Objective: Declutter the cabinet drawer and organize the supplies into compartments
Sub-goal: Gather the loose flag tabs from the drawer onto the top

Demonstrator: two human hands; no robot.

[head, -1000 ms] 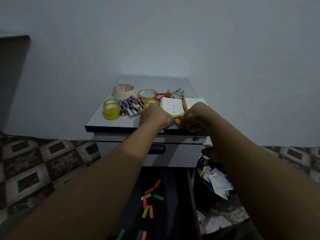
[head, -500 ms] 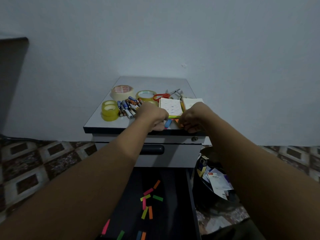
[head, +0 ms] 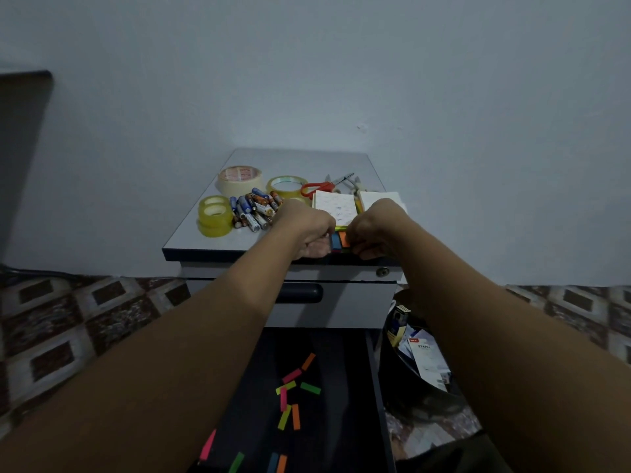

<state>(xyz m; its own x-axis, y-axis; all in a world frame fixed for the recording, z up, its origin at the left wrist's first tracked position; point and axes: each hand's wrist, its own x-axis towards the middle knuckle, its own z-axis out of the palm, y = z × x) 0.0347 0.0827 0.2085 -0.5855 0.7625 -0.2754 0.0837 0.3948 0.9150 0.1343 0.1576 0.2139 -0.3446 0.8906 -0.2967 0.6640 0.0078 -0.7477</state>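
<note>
On the front edge of the cabinet top (head: 211,240), my left hand (head: 305,230) and my right hand (head: 372,230) pinch a small stack of coloured sticky flags (head: 339,241) from either side; blue and orange flags show between the fingers. Behind the hands lie two white notepads (head: 336,206), red-handled scissors (head: 316,188), a pile of batteries (head: 256,209), and tape rolls (head: 215,216). Below, the open dark drawer (head: 327,370) holds several loose coloured flags (head: 290,397).
A closed drawer with a dark handle (head: 300,292) sits under the cabinet top. A black bin (head: 420,377) with paper packaging stands on the right of the open drawer. Patterned floor tiles (head: 68,322) lie on both sides. A grey wall is behind.
Both hands have drawn closer together around the flags at the front edge. More of the blue and orange flags now shows between them.
</note>
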